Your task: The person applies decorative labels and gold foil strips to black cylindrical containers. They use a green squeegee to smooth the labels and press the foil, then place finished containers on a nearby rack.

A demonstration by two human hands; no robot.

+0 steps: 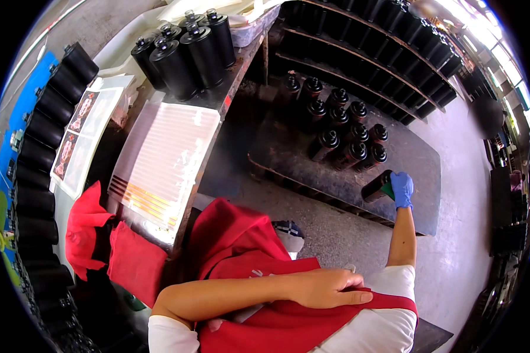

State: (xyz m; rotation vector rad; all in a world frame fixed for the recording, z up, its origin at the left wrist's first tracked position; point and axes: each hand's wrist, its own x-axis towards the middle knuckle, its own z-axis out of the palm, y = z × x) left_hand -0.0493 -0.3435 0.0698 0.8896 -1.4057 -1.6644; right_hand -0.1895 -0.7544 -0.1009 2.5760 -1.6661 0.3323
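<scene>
My right hand (401, 189), in a blue glove, reaches out to the dark low table and closes on the side of a black bottle (374, 187). Something green (388, 189) shows between glove and bottle; its kind is unclear. My left hand (328, 288) is bare and lies across my chest. Its fingers curl onto the strap of my red apron (388, 300), with the thumb along it. Beyond the right hand, several black bottles with ribbed, narrow tops (338, 116) stand upright in a group on the low table (417, 167).
At left is a workbench with a striped pale sheet (165, 159), red cloths (136, 259) and black glossy bottles (197, 53). Printed sheets (79, 135) lie by a row of black bottles (41, 129). Shelves of dark bottles (359, 35) stand behind the low table.
</scene>
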